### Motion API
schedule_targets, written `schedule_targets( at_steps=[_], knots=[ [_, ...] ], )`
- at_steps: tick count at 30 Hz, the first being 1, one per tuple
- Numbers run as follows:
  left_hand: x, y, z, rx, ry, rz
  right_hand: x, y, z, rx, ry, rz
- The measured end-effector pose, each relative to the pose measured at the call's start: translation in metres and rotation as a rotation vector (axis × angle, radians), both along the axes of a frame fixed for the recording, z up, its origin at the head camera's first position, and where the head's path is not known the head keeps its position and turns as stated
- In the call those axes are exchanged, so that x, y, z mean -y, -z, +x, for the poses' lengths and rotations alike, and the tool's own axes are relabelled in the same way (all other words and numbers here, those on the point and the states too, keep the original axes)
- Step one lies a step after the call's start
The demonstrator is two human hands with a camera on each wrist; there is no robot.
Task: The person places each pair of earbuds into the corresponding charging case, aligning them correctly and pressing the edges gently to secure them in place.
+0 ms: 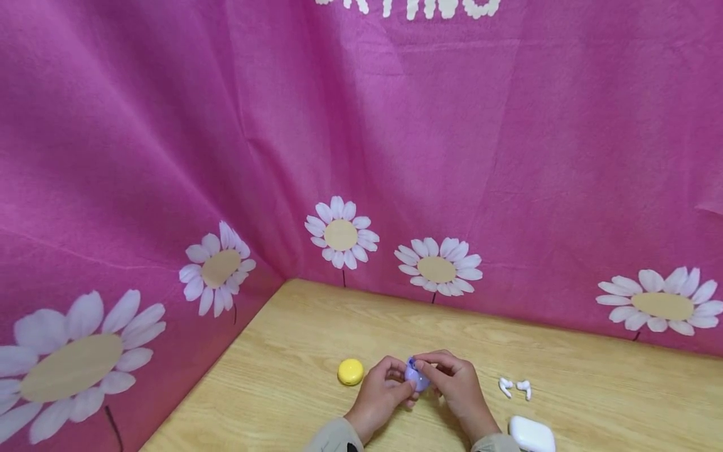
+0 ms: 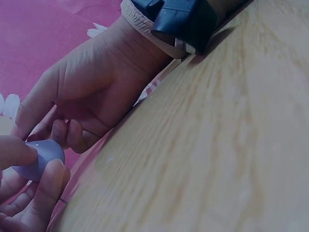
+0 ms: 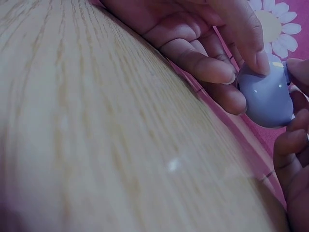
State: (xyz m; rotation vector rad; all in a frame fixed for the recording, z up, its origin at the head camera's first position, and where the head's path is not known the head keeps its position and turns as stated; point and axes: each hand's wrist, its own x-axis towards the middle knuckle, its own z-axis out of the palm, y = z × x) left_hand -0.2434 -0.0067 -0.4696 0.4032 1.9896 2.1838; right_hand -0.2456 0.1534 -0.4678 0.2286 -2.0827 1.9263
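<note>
A small, glossy purple earbud case is between both hands, close over the wooden table. My left hand grips it from the left, its thumb pressed on the rounded front; the right wrist view shows that thumb on the case. With thumb and forefinger, my right hand pinches at the top edge, where a darker purple part shows. I cannot tell whether that part is the lid or an earbud. In the left wrist view, fingers hide much of the case.
Left of the hands sits a round yellow case. Two white earbuds lie to the right, with a white earbud case nearer the front. Behind the wooden table hangs a pink cloth printed with daisies; it also covers the left side.
</note>
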Motion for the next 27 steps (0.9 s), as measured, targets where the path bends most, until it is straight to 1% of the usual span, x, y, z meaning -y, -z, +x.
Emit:
schedule_targets(
  at_steps=[5,10,15,20,22,27],
  knots=[
    [0.0003,0.0005,0.0023,0.014,0.003,0.009,0.0005,0.0020,0.0013,0.010,0.013,0.011],
    [-0.0002,0.0005,0.0012,0.004,-0.002,0.024,0.0002,-0.0020,0.0017,0.024,0.012,0.011],
    [0.0005,0.0009,0.0030,0.023,-0.001,0.010,0.0013,-0.0028,0.0045,0.067,0.021,0.021],
    [0.0011,0.0014,0.0036,0.027,-0.001,0.014,0.0016,-0.0030,0.0061,0.073,0.018,0.021],
    [0.0004,0.0010,0.0020,0.022,-0.008,0.022,0.0011,-0.0039,0.0047,0.086,0.028,-0.003],
    [-0.0011,0.0001,-0.0009,0.020,-0.016,0.029,0.0001,-0.0062,0.0020,0.124,0.050,-0.118]
  ],
)
